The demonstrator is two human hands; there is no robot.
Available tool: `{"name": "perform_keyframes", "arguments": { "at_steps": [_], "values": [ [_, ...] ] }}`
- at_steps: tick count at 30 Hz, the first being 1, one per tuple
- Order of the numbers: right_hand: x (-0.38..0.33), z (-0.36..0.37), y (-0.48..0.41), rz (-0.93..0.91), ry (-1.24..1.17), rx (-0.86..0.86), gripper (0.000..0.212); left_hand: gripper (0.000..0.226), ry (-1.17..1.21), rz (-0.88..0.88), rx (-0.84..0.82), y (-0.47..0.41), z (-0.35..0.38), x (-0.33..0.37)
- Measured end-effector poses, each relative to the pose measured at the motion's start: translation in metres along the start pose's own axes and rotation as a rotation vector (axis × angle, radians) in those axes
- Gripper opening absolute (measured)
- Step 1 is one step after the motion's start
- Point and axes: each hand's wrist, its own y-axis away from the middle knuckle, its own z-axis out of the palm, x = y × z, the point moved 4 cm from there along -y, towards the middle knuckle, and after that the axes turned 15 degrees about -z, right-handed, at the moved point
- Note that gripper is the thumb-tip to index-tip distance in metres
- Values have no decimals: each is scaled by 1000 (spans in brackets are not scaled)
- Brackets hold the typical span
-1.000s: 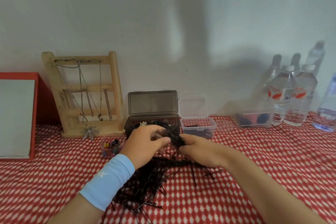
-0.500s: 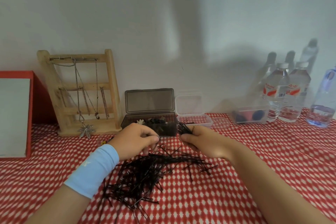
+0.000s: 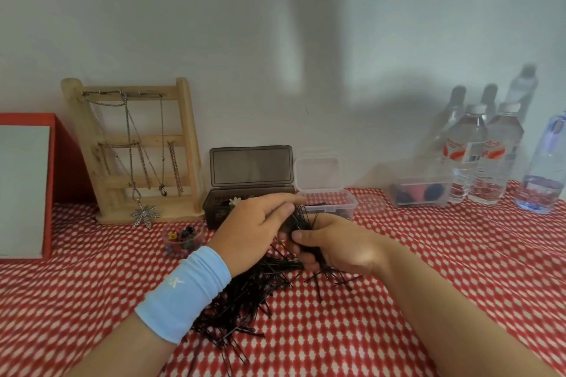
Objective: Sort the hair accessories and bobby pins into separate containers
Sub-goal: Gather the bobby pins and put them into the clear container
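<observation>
At the lower centre of the frame a loose heap of black bobby pins [image 3: 242, 303] lies on the tabletop [image 3: 435, 291], which has a red-and-white patterned cloth. The heap's long axis runs from lower left up toward the hands. Its pins cross at many angles, most of them slanting the same way.

Just above it the right hand [image 3: 340, 246] grips a bundle of pins [image 3: 303, 220]. Its fingers curl round the bundle and the thumb lies across the front. The bundle stands nearly upright, its ends fanning toward the top of the frame.

The left hand [image 3: 254, 228], with a light blue wristband [image 3: 183, 292] below it, reaches in from the left. Its fingers are almost straight over the bundle's top and the thumb is close beneath them. Whether this grip pinches any pin cannot be told.

Half a second ago the two hands were apart, the left one curled low at the heap. Now they meet over the bundle.

Left of the hands sits a small clear cup of coloured clips [image 3: 182, 239]. Behind the hands a dark box [image 3: 251, 167] stands open, and a clear container [image 3: 333, 206] beside it on the right holds some pins.

Farther back, a wooden necklace stand [image 3: 183, 131] stands at the left. Water bottles [image 3: 473, 156] stand at the right against the wall.
</observation>
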Motion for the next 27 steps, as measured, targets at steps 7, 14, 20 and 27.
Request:
{"name": "perform_keyframes", "arguments": {
  "at_steps": [7, 14, 20, 27],
  "values": [
    [3, 2, -1, 6, -26, -34, 15, 46, -31, -66, -206, -19, 1, 2],
    [4, -7, 3, 94, -161, 36, 19, 15, -73, -48, -273, -51, -6, 20],
    [6, -17, 1, 8, -94, 134, 22, 25, 60, -78, -198, -55, 3, 8],
    [13, -24, -3, -44, 58, 316, 25, 22, 176, -112, -116, -52, 7, -12]
  ]
}}
